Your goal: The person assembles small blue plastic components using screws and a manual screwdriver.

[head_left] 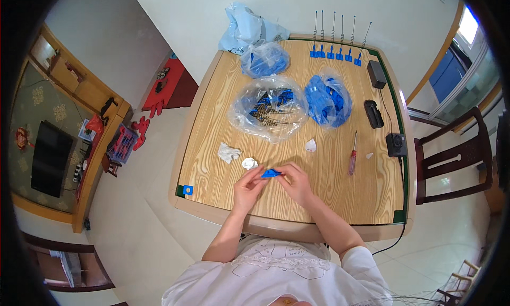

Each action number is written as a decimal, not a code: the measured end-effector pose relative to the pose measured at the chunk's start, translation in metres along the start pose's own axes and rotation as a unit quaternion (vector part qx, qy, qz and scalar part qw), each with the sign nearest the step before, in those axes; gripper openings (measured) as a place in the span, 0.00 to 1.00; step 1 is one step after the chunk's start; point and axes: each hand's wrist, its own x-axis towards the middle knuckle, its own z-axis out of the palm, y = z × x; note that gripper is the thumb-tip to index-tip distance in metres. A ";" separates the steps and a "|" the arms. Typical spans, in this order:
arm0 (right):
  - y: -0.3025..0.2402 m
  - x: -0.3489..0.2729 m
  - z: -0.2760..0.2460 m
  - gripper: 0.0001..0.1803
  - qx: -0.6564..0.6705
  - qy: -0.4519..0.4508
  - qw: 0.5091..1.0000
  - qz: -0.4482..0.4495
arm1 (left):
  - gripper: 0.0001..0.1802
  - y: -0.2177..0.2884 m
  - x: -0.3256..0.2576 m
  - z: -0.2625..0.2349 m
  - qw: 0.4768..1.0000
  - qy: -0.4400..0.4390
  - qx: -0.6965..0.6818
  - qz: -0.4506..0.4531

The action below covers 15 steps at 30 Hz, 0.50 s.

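Observation:
Near the front of the wooden table (212,191), my left hand (248,188) and my right hand (295,182) pinch a small blue plastic piece (271,173) between them, one at each end. Fingers cover part of it, so its exact kind is unclear. Just beyond my left hand lie a round white wad (249,163) and a crumpled white tissue (229,153). Farther off, a clear plastic bag (241,112) holds dark metal springs with blue parts. Beside it on the right is another clear bag (328,101) full of blue plastic pieces.
Along the far edge stand several blue-based spring pieces (340,56). On the right are a red-handled screwdriver (353,162), a black case (374,113) and a black box with a cord (396,145). A blue square piece (188,190) sits at the left corner. A chair (457,157) stands right.

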 end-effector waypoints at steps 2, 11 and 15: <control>0.000 0.001 -0.002 0.14 -0.073 0.029 0.995 -0.067 | 0.20 -0.001 0.003 0.003 0.995 0.012 -0.033 -0.097; -0.015 0.000 0.005 0.17 -0.102 0.029 0.974 -0.199 | 0.21 0.000 0.014 -0.001 0.874 -0.041 -0.420 -0.241; -0.019 0.000 0.002 0.22 -0.100 0.013 0.980 -0.169 | 0.25 -0.002 0.014 -0.001 0.849 -0.031 -0.469 -0.241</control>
